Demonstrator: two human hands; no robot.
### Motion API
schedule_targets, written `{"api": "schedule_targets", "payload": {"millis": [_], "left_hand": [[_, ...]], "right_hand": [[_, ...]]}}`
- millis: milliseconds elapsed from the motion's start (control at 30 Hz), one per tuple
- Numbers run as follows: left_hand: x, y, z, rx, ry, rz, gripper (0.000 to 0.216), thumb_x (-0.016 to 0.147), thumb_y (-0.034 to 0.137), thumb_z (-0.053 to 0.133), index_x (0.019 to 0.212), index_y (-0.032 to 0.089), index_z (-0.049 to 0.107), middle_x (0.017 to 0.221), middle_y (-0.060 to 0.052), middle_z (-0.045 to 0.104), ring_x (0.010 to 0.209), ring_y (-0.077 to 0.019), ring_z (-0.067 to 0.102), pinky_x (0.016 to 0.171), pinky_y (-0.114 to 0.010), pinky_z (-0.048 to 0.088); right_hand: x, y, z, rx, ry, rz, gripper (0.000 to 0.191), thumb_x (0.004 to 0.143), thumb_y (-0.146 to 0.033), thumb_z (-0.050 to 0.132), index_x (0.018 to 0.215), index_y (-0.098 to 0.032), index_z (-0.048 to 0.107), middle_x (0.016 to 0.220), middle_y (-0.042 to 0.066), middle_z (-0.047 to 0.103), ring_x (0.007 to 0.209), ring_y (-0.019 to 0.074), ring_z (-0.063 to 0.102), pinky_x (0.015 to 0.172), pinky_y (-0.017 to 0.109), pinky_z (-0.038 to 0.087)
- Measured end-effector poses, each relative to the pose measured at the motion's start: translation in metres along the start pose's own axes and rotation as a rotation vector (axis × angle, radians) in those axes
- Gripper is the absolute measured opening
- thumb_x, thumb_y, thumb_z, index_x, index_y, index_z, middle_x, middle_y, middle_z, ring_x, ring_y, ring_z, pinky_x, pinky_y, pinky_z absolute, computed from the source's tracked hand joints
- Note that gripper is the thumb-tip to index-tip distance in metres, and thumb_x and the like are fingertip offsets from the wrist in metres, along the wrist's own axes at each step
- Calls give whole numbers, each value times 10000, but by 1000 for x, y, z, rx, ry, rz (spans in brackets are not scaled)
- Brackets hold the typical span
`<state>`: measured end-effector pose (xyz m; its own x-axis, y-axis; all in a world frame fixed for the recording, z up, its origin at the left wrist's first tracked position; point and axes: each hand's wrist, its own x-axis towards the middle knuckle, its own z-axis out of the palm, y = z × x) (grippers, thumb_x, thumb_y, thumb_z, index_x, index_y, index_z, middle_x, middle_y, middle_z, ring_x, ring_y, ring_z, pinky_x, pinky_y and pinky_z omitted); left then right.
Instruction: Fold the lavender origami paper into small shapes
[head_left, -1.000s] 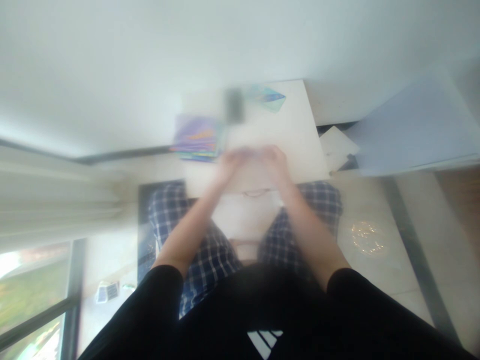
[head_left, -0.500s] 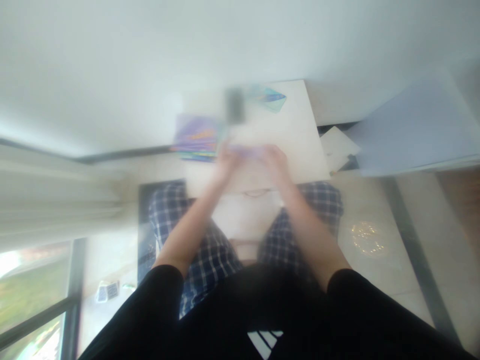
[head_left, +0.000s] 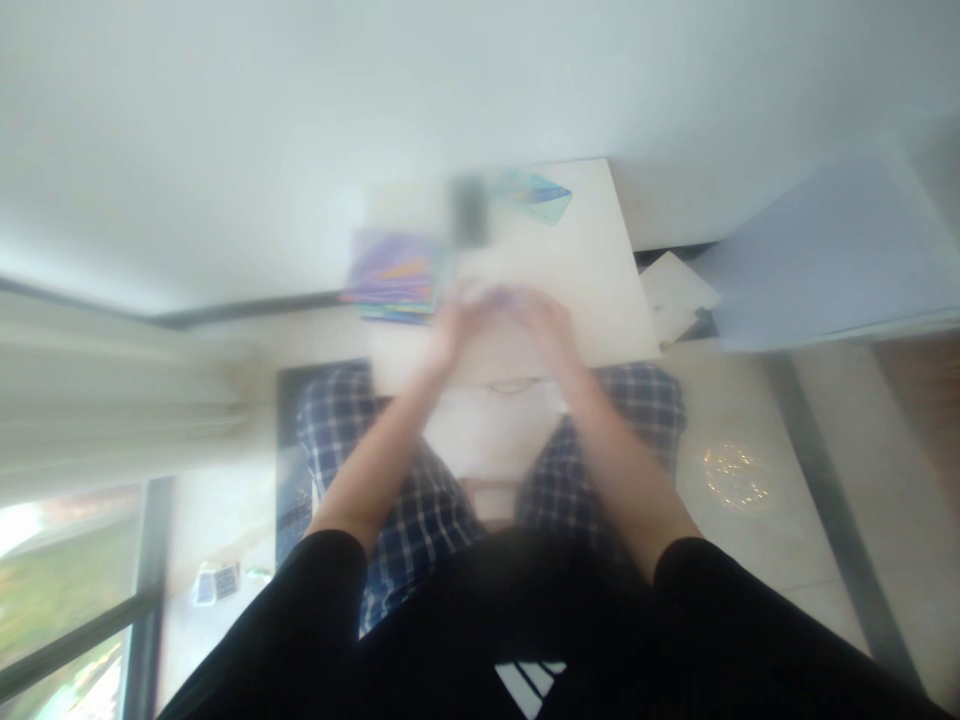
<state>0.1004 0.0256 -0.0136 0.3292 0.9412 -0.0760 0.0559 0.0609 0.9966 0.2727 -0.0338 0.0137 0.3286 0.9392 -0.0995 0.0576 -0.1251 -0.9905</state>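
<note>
My left hand point(head_left: 454, 322) and my right hand point(head_left: 546, 318) meet over the middle of the white table point(head_left: 592, 290). Between their closed fingers is a small purple piece of paper point(head_left: 504, 297), mostly covered and blurred, so its folds cannot be made out. To the left of my left hand lies a stack of colored paper sheets point(head_left: 394, 270), purple on top with brighter edges below. Farther back on the table rests a folded blue-green paper shape point(head_left: 547, 198), pointed at its right end.
A blurred dark rectangular object point(head_left: 469, 212) is at the back of the table. White sheets point(head_left: 673, 295) lie beyond the right edge, near a large pale grey panel point(head_left: 832, 260). On the floor are a coil of string lights point(head_left: 735, 476) and small blue-and-white packs point(head_left: 216, 583).
My hands have drawn closer together over the purple paper, and less of it shows between them. The stack and the blue-green shape stay where they were.
</note>
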Motion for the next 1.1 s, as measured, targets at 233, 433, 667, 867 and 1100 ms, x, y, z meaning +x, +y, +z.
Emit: {"api": "schedule_targets", "payload": {"millis": [233,433,667,867,1100], "left_hand": [[-13,6,4,177,-1,178,445,824,577,702,1109,236,714,1245,-81,723,1238,-278,640,1128,-433,455],[-19,10,8,249,30,106,386,947,500,549,1148,215,717,1317,-90,691,1288,-272,610,1133,-441,459],[-21,19,4,337,24,182,291,929,400,610,1119,215,732,1213,-82,736,1179,-255,674,1069,-407,515],[-22,19,4,342,32,216,421,926,274,574,1345,260,602,1206,-59,731,1129,-219,690,1024,-375,538],[-13,9,0,255,103,100,458,847,348,668,1287,225,633,1182,-79,744,1139,-262,691,1050,-397,523]], "right_hand": [[2,12,3,-34,-84,-68,576,756,-551,756,1199,-185,724,1261,77,734,1228,278,666,1149,445,466],[-4,11,5,-22,-190,-94,578,786,-469,763,1285,-188,683,1294,73,717,1262,295,641,1149,440,470],[2,25,5,-26,-220,-126,667,758,-556,750,1320,-209,661,1329,77,696,1291,300,621,1168,457,445],[-2,28,10,-118,-221,-99,730,723,-528,784,1358,-205,627,1408,91,643,1330,292,590,1186,436,416],[-6,8,7,-110,-102,-66,459,825,-480,691,1202,-221,723,1308,47,713,1312,254,608,1200,437,398]]}}
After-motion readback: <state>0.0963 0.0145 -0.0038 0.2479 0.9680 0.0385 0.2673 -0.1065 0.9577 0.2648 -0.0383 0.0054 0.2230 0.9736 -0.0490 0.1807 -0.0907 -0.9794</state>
